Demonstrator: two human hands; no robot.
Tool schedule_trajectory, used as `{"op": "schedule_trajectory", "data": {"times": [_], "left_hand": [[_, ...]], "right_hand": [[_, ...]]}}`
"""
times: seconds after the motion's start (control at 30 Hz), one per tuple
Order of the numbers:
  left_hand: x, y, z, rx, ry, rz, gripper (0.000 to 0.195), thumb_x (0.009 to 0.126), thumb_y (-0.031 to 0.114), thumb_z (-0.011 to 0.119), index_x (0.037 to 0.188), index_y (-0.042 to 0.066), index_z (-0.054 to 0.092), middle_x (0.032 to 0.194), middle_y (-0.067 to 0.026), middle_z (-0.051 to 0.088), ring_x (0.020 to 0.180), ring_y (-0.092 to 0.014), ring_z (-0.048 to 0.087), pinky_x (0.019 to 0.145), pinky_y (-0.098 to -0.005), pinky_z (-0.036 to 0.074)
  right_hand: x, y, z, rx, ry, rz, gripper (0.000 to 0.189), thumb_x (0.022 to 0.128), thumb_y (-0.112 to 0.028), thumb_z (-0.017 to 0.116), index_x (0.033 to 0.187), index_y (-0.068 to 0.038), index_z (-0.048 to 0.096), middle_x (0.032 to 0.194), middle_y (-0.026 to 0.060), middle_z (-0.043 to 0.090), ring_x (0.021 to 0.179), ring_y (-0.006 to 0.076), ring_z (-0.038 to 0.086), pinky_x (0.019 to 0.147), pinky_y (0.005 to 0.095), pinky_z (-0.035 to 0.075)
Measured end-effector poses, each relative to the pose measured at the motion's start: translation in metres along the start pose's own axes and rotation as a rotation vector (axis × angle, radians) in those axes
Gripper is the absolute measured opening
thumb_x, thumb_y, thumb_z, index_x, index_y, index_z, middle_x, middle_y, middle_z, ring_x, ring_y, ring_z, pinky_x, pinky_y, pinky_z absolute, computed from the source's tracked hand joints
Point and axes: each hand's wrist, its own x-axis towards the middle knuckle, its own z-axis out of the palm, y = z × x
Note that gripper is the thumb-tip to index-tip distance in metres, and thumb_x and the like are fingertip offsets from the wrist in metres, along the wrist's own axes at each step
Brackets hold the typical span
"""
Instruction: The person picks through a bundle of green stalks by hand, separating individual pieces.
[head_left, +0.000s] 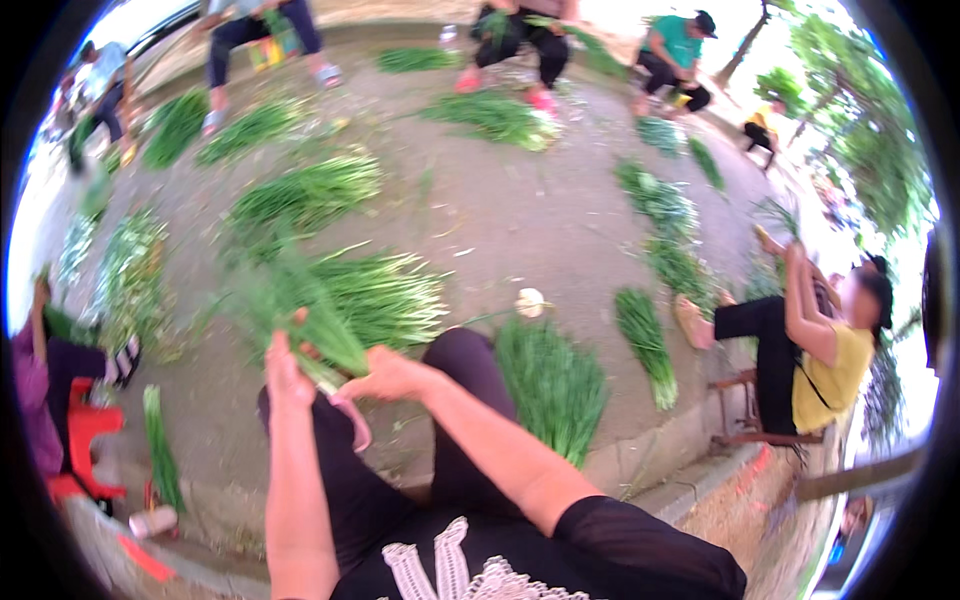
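Observation:
A bundle of long green scallions or chives (322, 315) lies between my two hands above my lap, its leafy end blurred towards the upper left. My left hand (289, 375) is upright along the bundle's left side, the palm against it. At the bundle's right, my right hand (386, 375) grips it near its lower end, where a pink strip (356, 427) hangs down. Just beyond my hands a loose pile of the same greens (390, 296) lies on the pavement, pale stems to the right. Another green heap (551, 382) lies right of my knee.
A white bulb-like thing (529, 302) rests beyond that heap. A tied-looking bunch (649, 345) is on the pavement to the right. People sit around, one in a yellow top (832, 375) on a chair at right. A red stool (90, 435) and the kerb (202, 577) are at left.

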Motion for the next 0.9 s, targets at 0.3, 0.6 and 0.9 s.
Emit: {"op": "schedule_trajectory", "data": {"times": [0.3, 0.6, 0.9], "left_hand": [[-0.014, 0.0, 0.028, 0.117, 0.149, 0.148, 0.03, 0.085, 0.031, 0.06, 0.101, 0.005, 0.057, 0.085, -0.0006, 0.06, 0.061, -0.011, 0.052, 0.051, -0.0253, 0.044], [-0.005, 0.001, 0.011, 0.231, 0.092, 0.064, 0.022, 0.076, 0.019, 0.07, 0.091, 0.008, 0.058, 0.08, -0.0037, 0.06, 0.064, -0.013, 0.054, 0.054, -0.0274, 0.044], [-0.015, 0.009, 0.017, 0.12, -0.027, -0.015, 0.025, 0.082, 0.016, 0.062, 0.103, 0.009, 0.051, 0.089, -0.0064, 0.06, 0.065, -0.018, 0.062, 0.054, -0.0302, 0.053]], "right_hand": [[0.001, 0.019, -0.004, 0.338, -0.024, -0.005, 0.019, 0.073, -0.018, 0.066, 0.078, -0.001, 0.059, 0.048, -0.0027, 0.042, 0.038, 0.0056, 0.035, 0.036, 0.0231, 0.026], [0.002, 0.016, -0.012, 0.527, 0.035, 0.055, 0.015, 0.077, -0.018, 0.067, 0.081, -0.008, 0.056, 0.051, -0.0064, 0.039, 0.039, 0.0027, 0.034, 0.035, 0.0197, 0.024], [0.005, 0.011, -0.01, 0.558, 0.194, 0.088, 0.019, 0.079, -0.013, 0.065, 0.091, -0.002, 0.055, 0.063, -0.0017, 0.046, 0.042, 0.004, 0.035, 0.035, 0.0207, 0.027]]}}
